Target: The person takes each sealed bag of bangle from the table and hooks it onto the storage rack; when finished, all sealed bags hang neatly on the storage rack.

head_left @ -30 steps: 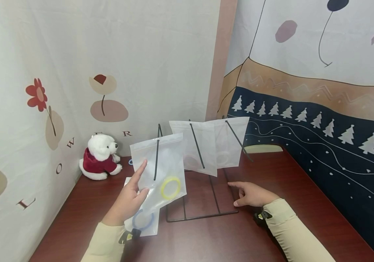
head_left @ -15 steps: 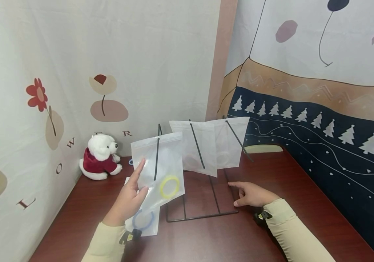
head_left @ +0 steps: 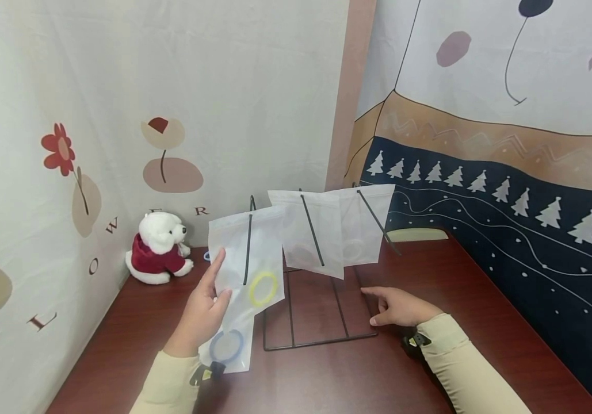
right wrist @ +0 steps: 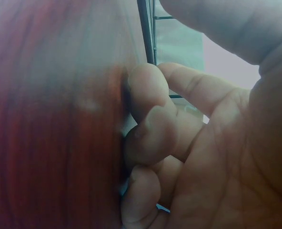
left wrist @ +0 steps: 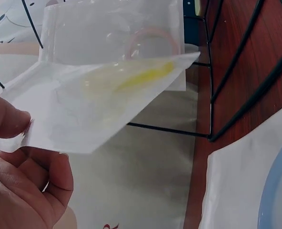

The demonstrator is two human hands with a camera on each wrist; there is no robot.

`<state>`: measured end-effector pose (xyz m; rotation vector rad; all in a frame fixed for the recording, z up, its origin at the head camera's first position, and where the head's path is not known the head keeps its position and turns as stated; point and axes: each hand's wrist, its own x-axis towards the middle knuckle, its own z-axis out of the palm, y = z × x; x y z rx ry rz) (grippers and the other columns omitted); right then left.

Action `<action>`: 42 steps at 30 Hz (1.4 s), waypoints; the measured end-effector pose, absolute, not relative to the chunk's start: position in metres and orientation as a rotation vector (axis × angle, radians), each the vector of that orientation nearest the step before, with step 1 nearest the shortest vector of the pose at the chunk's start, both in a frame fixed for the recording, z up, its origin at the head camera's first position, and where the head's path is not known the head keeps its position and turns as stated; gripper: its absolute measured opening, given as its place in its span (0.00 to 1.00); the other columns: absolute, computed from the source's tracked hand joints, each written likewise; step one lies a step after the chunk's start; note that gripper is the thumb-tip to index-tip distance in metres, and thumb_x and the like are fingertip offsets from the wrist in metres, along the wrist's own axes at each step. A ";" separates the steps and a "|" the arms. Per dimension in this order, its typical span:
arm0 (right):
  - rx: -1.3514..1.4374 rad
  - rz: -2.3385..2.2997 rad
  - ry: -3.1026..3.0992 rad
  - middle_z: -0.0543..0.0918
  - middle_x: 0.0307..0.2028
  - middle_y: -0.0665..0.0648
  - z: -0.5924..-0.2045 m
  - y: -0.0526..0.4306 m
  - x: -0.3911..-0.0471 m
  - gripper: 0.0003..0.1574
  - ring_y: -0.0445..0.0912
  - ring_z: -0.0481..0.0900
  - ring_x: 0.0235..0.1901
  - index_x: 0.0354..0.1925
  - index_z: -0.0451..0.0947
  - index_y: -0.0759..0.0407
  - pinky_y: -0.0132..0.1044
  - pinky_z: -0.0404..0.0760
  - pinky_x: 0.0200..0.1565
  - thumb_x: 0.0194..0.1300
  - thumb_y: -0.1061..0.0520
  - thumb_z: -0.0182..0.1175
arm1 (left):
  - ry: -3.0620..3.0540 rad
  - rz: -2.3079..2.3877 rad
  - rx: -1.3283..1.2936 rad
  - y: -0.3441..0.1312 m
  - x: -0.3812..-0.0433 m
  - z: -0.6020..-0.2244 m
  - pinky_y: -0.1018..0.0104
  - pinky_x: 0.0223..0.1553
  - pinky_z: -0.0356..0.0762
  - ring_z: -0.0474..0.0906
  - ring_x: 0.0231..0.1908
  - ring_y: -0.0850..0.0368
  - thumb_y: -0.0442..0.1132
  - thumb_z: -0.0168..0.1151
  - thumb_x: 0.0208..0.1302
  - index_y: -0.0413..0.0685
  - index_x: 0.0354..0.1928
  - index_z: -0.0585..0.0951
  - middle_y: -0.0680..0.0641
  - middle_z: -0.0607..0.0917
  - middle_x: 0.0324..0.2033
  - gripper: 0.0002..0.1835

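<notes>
My left hand (head_left: 199, 316) pinches the left edge of a translucent zip bag (head_left: 267, 241) between thumb and fingers. That bag hangs on the left prong of a black wire rack (head_left: 321, 344), and a yellow ring (head_left: 263, 288) lies inside it. In the left wrist view the bag tilts outward from the rack. My right hand (head_left: 404, 306) is at the rack's right base bar, index and thumb tips on it, the other fingers curled against the tabletop. Two more zip bags hang on the middle and right prongs; the middle bag (left wrist: 93, 28) has a pink ring (left wrist: 153, 31).
Another zip bag with a blue ring (head_left: 213, 348) lies on the brown table (head_left: 316, 382) below the left hand. A white plush bear (head_left: 158, 250) in a red coat sits at the back left. Printed cloth walls stand behind the table.
The left hand has shifted slightly left. The yellow-ring bag's right side and lower corner have swung left, uncovering more of the rack's left side. The right hand has stayed still.
</notes>
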<state>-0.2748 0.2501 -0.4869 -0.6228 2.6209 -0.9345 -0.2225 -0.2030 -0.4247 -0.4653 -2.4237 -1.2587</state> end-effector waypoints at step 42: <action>-0.609 -0.946 2.619 0.77 0.24 0.49 -0.488 0.250 -0.275 0.47 0.43 0.74 0.25 0.75 0.71 0.59 0.35 0.74 0.25 0.61 0.55 0.77 | -2.450 -1.437 -0.462 -0.215 -0.236 -0.442 0.82 0.49 0.79 0.84 0.58 0.40 0.22 0.58 0.71 0.60 0.86 0.50 0.30 0.84 0.58 0.49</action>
